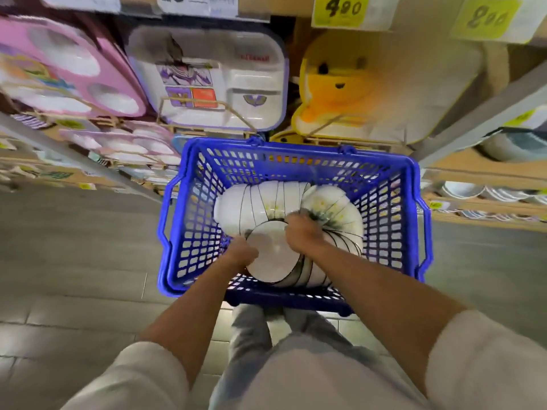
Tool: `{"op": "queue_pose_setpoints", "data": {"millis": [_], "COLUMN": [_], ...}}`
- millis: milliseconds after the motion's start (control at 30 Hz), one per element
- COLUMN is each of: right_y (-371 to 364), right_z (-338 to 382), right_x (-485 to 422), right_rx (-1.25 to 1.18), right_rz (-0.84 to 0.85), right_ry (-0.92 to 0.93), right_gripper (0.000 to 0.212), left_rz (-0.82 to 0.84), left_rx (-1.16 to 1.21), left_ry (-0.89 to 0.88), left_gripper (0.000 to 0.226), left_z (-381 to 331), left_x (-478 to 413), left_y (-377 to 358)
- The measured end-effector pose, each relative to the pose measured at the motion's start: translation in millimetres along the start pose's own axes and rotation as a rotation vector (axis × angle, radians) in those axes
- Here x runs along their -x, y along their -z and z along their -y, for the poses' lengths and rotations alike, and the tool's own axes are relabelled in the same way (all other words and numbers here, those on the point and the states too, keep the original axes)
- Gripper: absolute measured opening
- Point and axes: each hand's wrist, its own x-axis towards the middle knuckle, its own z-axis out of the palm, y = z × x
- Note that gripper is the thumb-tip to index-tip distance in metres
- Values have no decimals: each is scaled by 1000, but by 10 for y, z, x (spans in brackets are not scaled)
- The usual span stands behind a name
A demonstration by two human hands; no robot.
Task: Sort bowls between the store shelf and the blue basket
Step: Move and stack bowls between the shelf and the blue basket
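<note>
Head view, looking down into the basket (296,150), which stands on the floor (74,247) against the foot of the shelf (479,173). White bowls (251,202) with dark rims lie nested in rows on their sides and fill the middle of the basket. More bowls (461,189) sit on the shelf at the right; divided trays (213,81) lean on it behind the basket.

Both hands are inside the basket, on the row nearest the near wall. The left hand (244,253) has its fingers curled round the left rim of the front bowl (270,255), whose open face turns toward us. The right hand (305,232) is closed over the top of the same row, where it meets the far rows. Motion blur hides the fingertips, so we cannot tell how many bowls each hand encloses.

We judge that the row is about to be lifted out toward the shelf. 3 risks follow:
1. The row is held at 1 end and on top only; nested bowls can slide apart as it rises and drop onto those below, chipping them.
2. The row lies close to the near wall, so a rim could catch on it.
3. The neighbouring rows lean on this one and may roll once it leaves.
</note>
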Motion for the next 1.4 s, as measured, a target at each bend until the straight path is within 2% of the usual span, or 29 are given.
{"op": "queue_pose_setpoints", "data": {"millis": [100,233,400,500,600,733,867,933,1167,1400], "right_y": [-24,-25,131,313,587,971,1391,1607,2244,2757], "right_z": [16,10,90,175,256,349,430,472,463,163], "right_x": [1,8,18,74,178,440,829,1028,1606,2303], "right_rx": [-52,0,73,-18,-210,-697,-1285,-1455,-1691,-1819], "right_rz": [-28,1,8,25,11,-91,-24,-43,-356,-528], "right_ry": [-55,-65,-71,-65,-41,-51,56,110,126,180], "right_gripper": [22,27,32,31,32,33,34,35,45,45], "left_rz": [6,61,-12,-8,78,88,139,167,217,152], "left_rx": [-4,2,-163,-110,21,-16,40,69,102,257], "left_ry": [24,-61,-208,-223,-201,-293,-338,-394,-656,-897], "left_gripper": [43,52,52,43,41,32,32,34,18,15], "left_z": [40,31,-45,-141,-322,-649,-1017,-1198,-1757,-2083], "left_x": [-61,-61,49,192,421,765,1151,1375,2096,2692], "left_y": [1,51,216,354,573,931,1218,1313,1391,818]}}
